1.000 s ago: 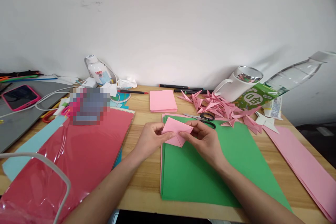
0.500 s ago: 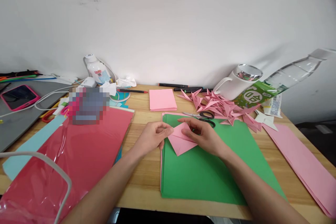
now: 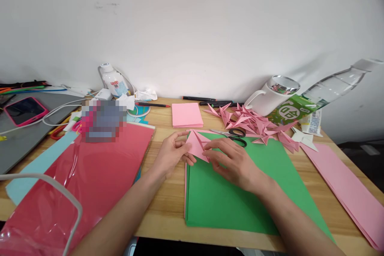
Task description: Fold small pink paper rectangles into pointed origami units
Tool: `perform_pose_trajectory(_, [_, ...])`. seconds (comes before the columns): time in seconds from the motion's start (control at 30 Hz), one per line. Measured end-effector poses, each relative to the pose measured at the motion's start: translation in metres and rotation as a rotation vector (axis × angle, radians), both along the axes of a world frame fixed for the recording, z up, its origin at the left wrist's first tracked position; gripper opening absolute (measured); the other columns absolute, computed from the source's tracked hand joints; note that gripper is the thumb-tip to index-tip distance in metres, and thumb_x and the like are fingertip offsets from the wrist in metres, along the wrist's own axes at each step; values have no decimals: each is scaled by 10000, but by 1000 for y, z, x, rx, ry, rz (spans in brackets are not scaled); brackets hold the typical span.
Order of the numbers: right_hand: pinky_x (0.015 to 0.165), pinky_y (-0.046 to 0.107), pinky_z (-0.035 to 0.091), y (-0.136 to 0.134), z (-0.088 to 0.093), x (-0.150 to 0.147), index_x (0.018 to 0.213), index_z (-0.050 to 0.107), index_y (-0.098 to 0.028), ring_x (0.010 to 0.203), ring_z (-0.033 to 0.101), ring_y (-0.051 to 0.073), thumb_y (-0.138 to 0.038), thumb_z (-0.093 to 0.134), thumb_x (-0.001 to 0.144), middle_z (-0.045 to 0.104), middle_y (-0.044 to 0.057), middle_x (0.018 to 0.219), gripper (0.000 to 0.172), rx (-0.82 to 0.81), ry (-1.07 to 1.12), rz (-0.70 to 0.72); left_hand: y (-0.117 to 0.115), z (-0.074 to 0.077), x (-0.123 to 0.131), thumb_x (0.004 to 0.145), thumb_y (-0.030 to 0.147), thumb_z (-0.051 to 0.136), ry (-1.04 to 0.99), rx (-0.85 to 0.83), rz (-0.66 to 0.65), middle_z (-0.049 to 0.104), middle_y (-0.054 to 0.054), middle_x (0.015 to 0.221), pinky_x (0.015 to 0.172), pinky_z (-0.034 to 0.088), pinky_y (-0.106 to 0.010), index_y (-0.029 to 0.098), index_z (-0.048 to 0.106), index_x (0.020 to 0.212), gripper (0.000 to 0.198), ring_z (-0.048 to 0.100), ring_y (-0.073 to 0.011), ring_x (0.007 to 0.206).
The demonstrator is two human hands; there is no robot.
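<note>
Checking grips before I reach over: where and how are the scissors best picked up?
Likely pinch the scissors by their black handles, coming from the near right over the green sheet with the right hand: the handles face right, the blades point left, and folded pink pieces crowd the far side.

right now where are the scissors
In the head view, the scissors lie right of centre, at the far edge of the green paper, just beyond the right hand and beside the folded pink pieces.
</note>
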State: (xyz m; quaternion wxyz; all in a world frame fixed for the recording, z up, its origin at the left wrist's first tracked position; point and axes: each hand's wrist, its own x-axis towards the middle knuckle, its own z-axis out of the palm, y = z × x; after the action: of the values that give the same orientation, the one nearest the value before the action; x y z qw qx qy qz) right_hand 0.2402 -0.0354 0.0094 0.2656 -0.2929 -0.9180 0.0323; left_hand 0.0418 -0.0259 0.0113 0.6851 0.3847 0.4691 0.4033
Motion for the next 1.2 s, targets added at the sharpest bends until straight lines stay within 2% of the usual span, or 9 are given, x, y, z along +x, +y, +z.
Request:
perform_pose_trajectory(0.2, [829,350,494,-3,-2,2,1063,554,-181,1005,564,199,-61,434,857,617,102,1050,267,-20,-57,59,-1,-3,1,750,160,626,5,-31,-16,587,14,618,461,502,-246,117,479,1166,443,616,-133,482])
perform_pose_trajectory(0.37, [905,462,457,-1,-2,13,966,574,-209,1168,468,262,-77,474,815,468,128,1251,224,-62,49,-126,1,-6,-1,756,229,604,160,88,-86,549,29,550,373,410,-176,124,612,1072,333,535,-86,423])
perform_pose_trajectory(0.57, [812,373,524,-14,-3,15,1188,486,-208,1084,542,238,-245,552,836,420,162,1326,360,-152,-100,2,2,-7,-2,768,292,579,198,133,-162,593,5,579,387,400,-178,145,652,1055,331,508,-82,430])
perform_pose_trajectory(0.73, [718,306,522,-24,0,17,1166,522,-176,907,602,182,-94,304,920,597,130,1141,339,50,-162,104,1,-7,1,765,274,562,271,177,-211,540,29,486,324,332,-183,136,624,1106,373,455,-84,337])
perform_pose_trajectory(0.83, [555,284,492,-27,3,14,1097,570,-132,741,594,178,-110,298,927,657,127,1006,322,123,-213,180,2,-9,4,709,214,609,267,192,-152,551,34,604,368,367,-181,150,596,1122,418,465,-65,387])
perform_pose_trajectory(0.9, [553,303,490,-29,2,11,1064,592,-121,752,582,196,-123,325,925,668,122,958,301,117,-251,172,2,-11,5,650,153,651,251,186,-153,579,7,737,457,437,-204,150,566,1143,499,519,-79,492])
perform_pose_trajectory(1.0, [668,337,515,-30,-1,5,1030,608,-127,864,576,215,-144,367,925,659,113,924,263,17,-232,154,2,-19,5,621,68,651,391,381,-203,575,-31,872,588,462,-236,158,614,1036,425,528,-97,626])
perform_pose_trajectory(1.13, [682,292,512,-30,-7,3,932,624,-141,846,580,176,-173,428,917,636,100,915,199,-200,-95,122,-3,-22,3,764,87,555,664,860,-340,544,-42,888,700,422,-262,171,640,819,132,516,-143,786])
perform_pose_trajectory(1.2, [668,275,504,-29,-10,5,904,630,-152,812,581,159,-182,444,912,632,90,908,189,-288,-25,101,-10,-15,3,843,105,465,731,939,-451,556,-32,809,700,409,-260,174,620,765,187,516,-151,790])
